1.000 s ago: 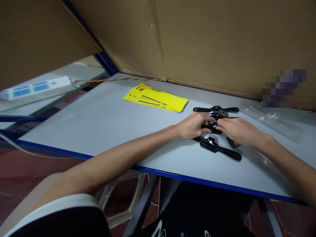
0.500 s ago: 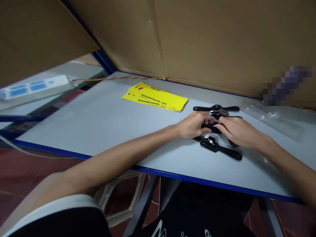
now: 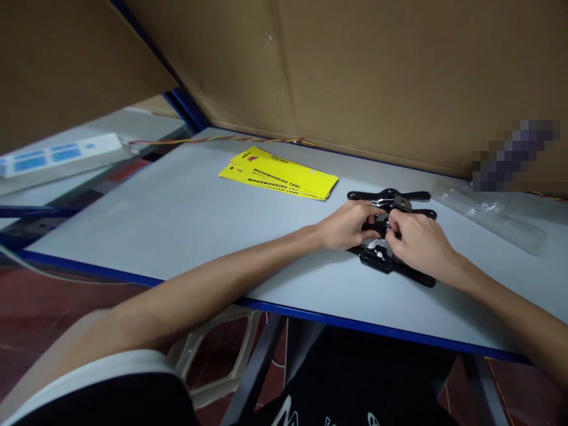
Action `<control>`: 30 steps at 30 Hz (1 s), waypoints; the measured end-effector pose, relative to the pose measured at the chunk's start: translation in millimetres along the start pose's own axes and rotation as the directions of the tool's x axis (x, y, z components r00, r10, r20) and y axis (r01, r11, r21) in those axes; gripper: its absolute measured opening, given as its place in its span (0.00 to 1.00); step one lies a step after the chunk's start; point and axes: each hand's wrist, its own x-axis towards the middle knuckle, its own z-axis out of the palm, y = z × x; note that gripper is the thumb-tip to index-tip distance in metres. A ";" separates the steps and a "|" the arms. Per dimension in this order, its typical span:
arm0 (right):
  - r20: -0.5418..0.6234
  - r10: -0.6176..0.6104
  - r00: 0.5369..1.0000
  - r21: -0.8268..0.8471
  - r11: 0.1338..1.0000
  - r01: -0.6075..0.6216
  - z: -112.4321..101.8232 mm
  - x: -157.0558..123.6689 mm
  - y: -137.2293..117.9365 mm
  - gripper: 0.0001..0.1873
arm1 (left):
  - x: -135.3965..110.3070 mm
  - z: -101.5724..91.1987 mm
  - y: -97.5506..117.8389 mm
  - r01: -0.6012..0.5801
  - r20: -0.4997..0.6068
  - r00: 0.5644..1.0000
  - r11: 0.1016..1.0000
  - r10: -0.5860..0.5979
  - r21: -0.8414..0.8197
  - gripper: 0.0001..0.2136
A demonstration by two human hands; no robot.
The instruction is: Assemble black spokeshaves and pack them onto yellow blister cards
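Observation:
Several black spokeshaves lie in a row on the grey table. My left hand [image 3: 346, 226] is closed around the left side of one spokeshave [image 3: 376, 227], thumb on the near side and fingers on the far side. Over its middle, my right hand [image 3: 419, 239] has its fingertips pinched at the small metal parts; exactly what they grip is hidden. Just nearer me rests another spokeshave [image 3: 376, 258], its right handle partly under my right hand. Beyond my hands lie a second-row spokeshave [image 3: 426, 213] and the farthest spokeshave [image 3: 389, 194]. A small grey metal plate [image 3: 402, 204] shows by my right fingers.
Yellow cards [image 3: 279, 173] printed "WOODWORKING TOOL" lie left of the tools. Clear plastic packaging [image 3: 497, 216] is at the right. Cardboard walls [image 3: 377, 77] stand behind the table. A white power strip [image 3: 66, 155] sits far left; a twisted cable [image 3: 213, 140] runs along the back.
My right hand has shifted slightly left and turned, its fingers curling more over the spokeshave's middle. The second-row spokeshave's right handle shows more. My left hand stays in place.

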 end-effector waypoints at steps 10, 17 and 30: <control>-0.079 -0.470 0.879 0.060 0.878 0.475 2.6 3.5 34.8 0.18 | 1.3 -0.4 1.0 0.012 0.008 1.000 0.999 -0.011 -0.050 0.17; -0.146 -0.587 0.796 0.045 0.800 0.598 5.9 7.6 41.1 0.20 | -0.9 -0.2 -0.3 0.011 -0.009 1.000 0.998 -0.012 -0.068 0.20; -0.251 -0.566 0.785 -0.075 0.820 0.567 16.5 8.8 44.0 0.16 | -0.2 0.8 2.2 0.055 -0.006 0.998 0.986 -0.056 -0.154 0.10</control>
